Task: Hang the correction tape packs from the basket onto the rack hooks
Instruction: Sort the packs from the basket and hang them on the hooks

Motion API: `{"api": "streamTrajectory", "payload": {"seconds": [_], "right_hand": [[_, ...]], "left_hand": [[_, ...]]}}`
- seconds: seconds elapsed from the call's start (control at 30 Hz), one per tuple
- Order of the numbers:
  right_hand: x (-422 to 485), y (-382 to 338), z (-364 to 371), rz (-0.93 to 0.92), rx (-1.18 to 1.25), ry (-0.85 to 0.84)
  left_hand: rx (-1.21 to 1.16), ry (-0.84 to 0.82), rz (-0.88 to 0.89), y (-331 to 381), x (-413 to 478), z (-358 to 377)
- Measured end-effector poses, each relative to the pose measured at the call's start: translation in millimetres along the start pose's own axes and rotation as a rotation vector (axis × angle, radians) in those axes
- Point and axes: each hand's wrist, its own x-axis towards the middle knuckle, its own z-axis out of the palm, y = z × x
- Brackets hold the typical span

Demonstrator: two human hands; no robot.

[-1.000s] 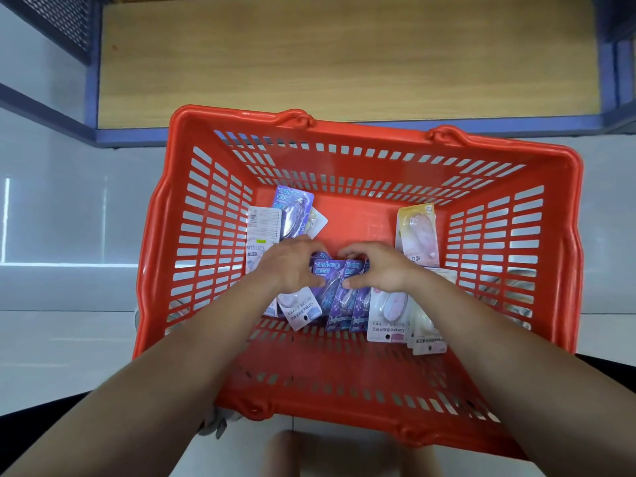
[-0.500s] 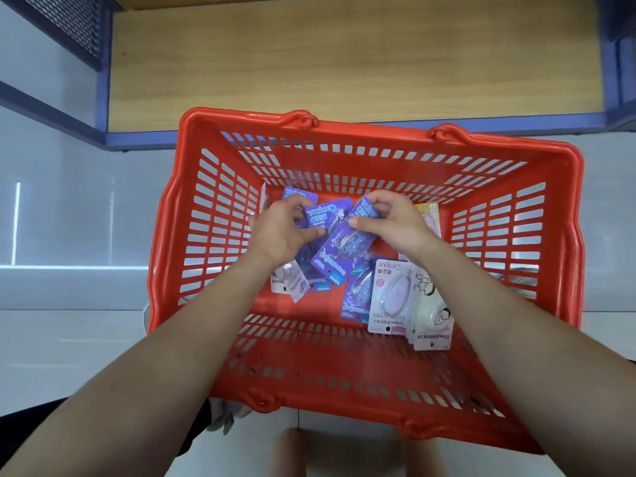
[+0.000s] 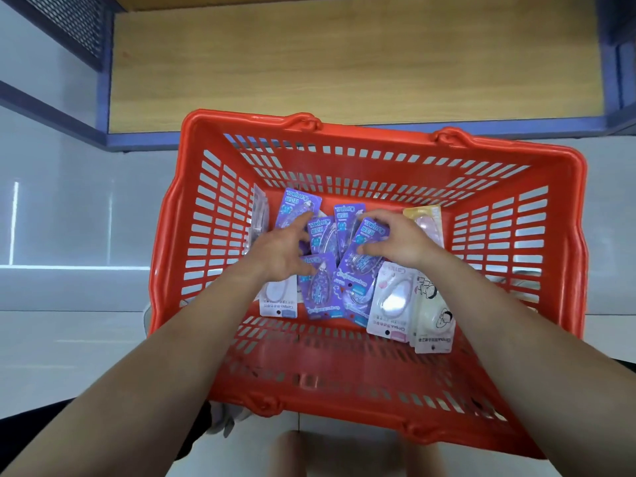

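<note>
Both my hands are down in the red basket (image 3: pixel 344 359), close together but not touching, since I judge I'm gathering the purple correction tape packs (image 3: pixel 318 294) into a bunch for the rack hooks, which aren't in view. My right hand (image 3: pixel 401 241) pinches the top of one purple pack (image 3: pixel 361 270); my left hand (image 3: pixel 278 256) curls over its neighbours, though I cannot tell whether it grips any. A white pack (image 3: pixel 392 301) and a cream pack (image 3: pixel 433 315) lie beside them on the basket floor

Matt plastic basket (image 3: pixel 344 397) (slotted), glossy packs (image 3: pixel 320 290), wood-grain shelf (image 3: pixel 344 63)
</note>
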Motion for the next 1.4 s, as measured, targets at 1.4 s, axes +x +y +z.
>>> {"api": "streamTrajectory", "payload": {"seconds": [1.4], "right_hand": [[-28.2,-5.1,30.8,0.143,0.663,0.201]], "left_hand": [[-0.853,0.282,-0.1,9.4,15.2,25.1]]}}
